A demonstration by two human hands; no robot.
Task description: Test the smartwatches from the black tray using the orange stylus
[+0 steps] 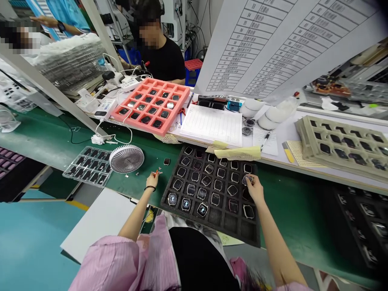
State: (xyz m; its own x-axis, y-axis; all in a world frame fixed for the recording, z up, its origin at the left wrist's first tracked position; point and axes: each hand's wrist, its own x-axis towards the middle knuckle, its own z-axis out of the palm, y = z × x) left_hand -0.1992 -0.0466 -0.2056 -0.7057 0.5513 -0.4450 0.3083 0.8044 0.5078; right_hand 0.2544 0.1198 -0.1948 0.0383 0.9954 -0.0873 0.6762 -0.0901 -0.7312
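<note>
My left hand (152, 180) pinches a tiny red item (156, 173) above the green bench mat (142, 194), with small loose pieces scattered close by. My right hand (254, 189) grips a smartwatch body (247, 180) in a black foam tray (239, 228). That tray holds several square watch bodies in rows, and its nearest cells show no watch. In the front row, several watches (186, 204) have lit screens. A single dark watch body (166, 161) lies on the mat between the tray and my left hand.
A white desk fan (126, 159) stands beside a clear tray of dark watch parts (87, 166). Beyond are a pink foam tray of watches (150, 106), printed forms (212, 124) and a beige moulded tray (342, 147). A co-worker in black (163, 60) sits across the bench.
</note>
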